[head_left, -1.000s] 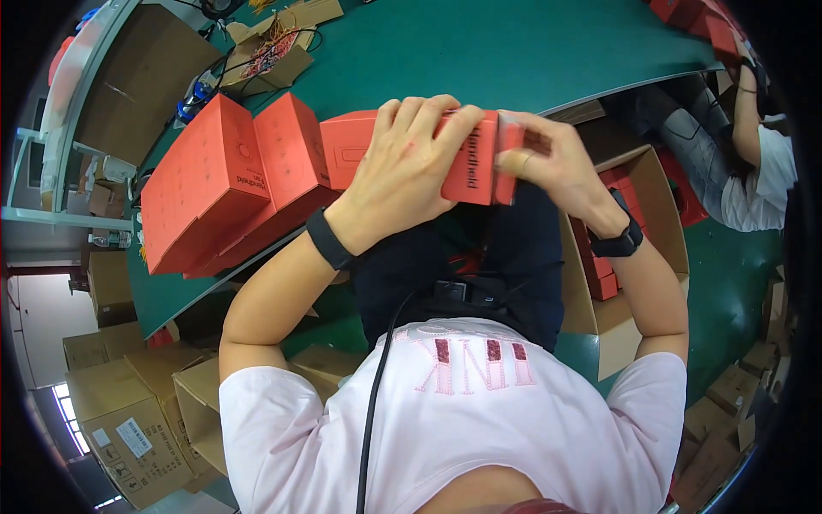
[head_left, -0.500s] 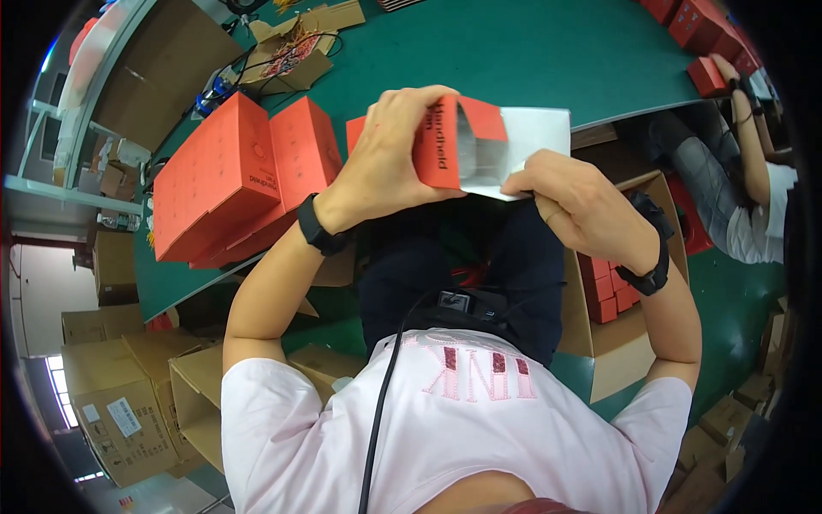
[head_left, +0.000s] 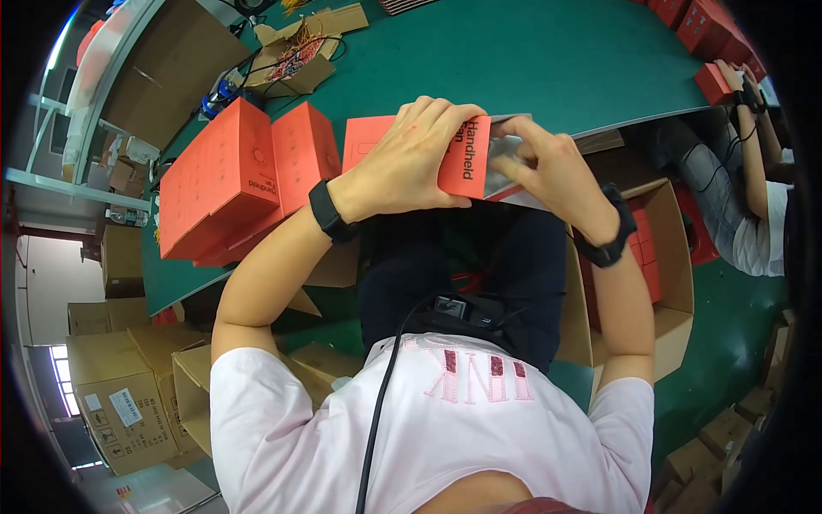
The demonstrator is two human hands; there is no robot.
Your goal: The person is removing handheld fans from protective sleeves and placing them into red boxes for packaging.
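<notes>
My left hand (head_left: 409, 158) is wrapped over a red carton (head_left: 465, 171) and grips it above my lap at the table's front edge. The carton lies on its side, with its open end to the right, where the silvery-white inside shows. At that opening is my right hand (head_left: 556, 176), its index finger and thumb bent and apart, reaching into the mouth. Nothing shows between those fingers, though the fingertips are slightly blurred. Left of my left hand, large red cartons (head_left: 221, 184) stand side by side on the green table (head_left: 445, 51).
An open cardboard box (head_left: 672, 321) with red boxes (head_left: 644, 257) in it stands right of my lap. A small cardboard tray (head_left: 300, 64) of wires lies at the back left. At the right, another person's hand (head_left: 729, 75) holds a red box. Brown cartons (head_left: 120, 394) stand at lower left.
My right hand has let go of the white flap and moved up and left into the carton's mouth. The carton has turned slightly, and the white flap no longer stands out to the right.
</notes>
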